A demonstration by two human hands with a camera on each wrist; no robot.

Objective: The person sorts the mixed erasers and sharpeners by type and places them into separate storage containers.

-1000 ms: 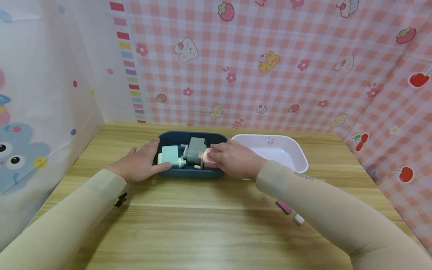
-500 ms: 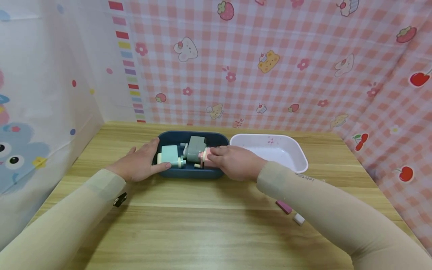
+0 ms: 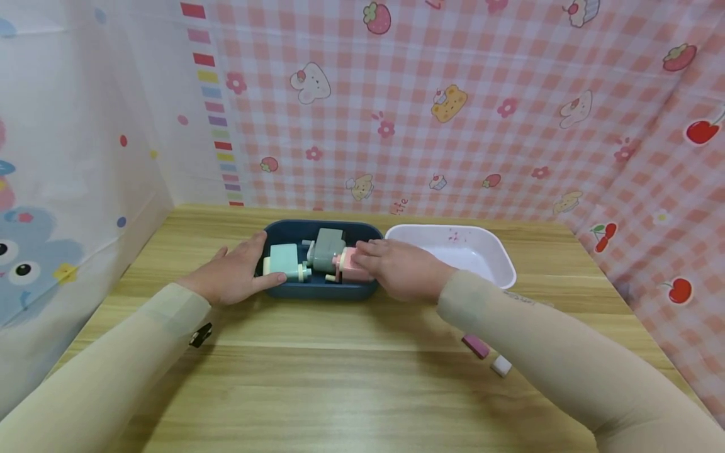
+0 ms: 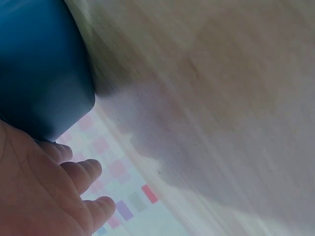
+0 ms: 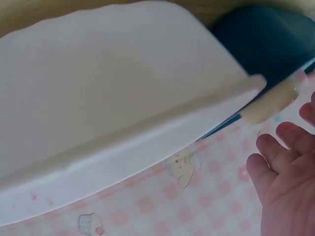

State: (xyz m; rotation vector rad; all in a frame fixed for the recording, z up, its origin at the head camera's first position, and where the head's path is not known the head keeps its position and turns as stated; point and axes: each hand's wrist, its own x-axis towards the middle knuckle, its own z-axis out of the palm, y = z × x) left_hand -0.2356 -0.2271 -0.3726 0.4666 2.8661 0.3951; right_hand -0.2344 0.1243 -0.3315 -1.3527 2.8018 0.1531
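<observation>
A dark blue tray [image 3: 323, 290] holds three crank pencil sharpeners: a mint one [image 3: 284, 259] at the left, a grey-green one [image 3: 330, 245] in the middle and a pink one [image 3: 354, 267] at the right. My left hand [image 3: 240, 274] rests against the tray's left end, its thumb reaching over the front rim beside the mint sharpener. In the left wrist view, its fingers [image 4: 83, 174] extend loosely past the tray's outer wall. With extended fingers, my right hand [image 3: 404, 270] lies over the right end of the pink sharpener and hides part of it.
A white tray [image 3: 508, 261] stands directly right of the blue one, partly behind my right hand and forearm. On the wooden table [image 3: 317, 390], a pink block [image 3: 476, 346] and a white block [image 3: 501, 365] lie near my right sleeve. Patterned cloth [image 3: 340, 113] walls the back.
My right hand has drawn slightly to the right and its fingers have straightened, showing more of the pink sharpener. The left hand and the tray have stayed put.
</observation>
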